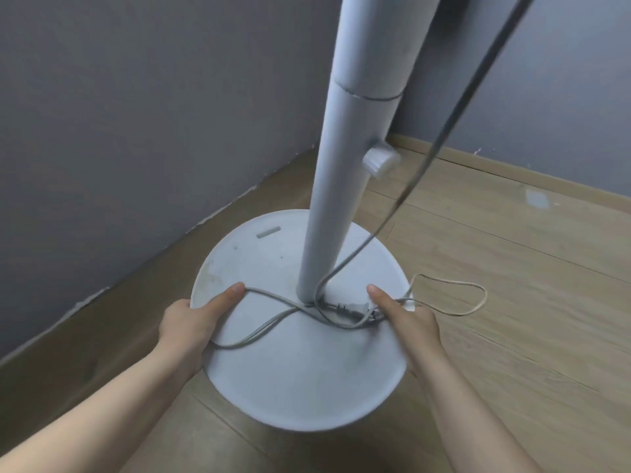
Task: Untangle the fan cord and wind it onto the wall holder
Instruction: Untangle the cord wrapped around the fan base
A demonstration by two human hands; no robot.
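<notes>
A white standing fan has a round base (300, 380) on the floor and a pale pole (341, 172) rising from it. The grey cord (269, 327) lies tangled around the pole's foot, crossing over the base, with the plug (351, 308) lying just right of the pole. One strand runs up and away to the upper right. My left hand (194, 322) grips the base's left rim, thumb on top beside a cord loop. My right hand (406, 322) grips the right rim, thumb on top near the plug. No wall holder is in view.
A grey wall (136, 114) stands close on the left and behind, meeting the wooden floor (512, 302) in a corner. A thin beige loop of cord (478, 298) lies on the floor right of the base. A white knob (380, 162) sticks out of the pole.
</notes>
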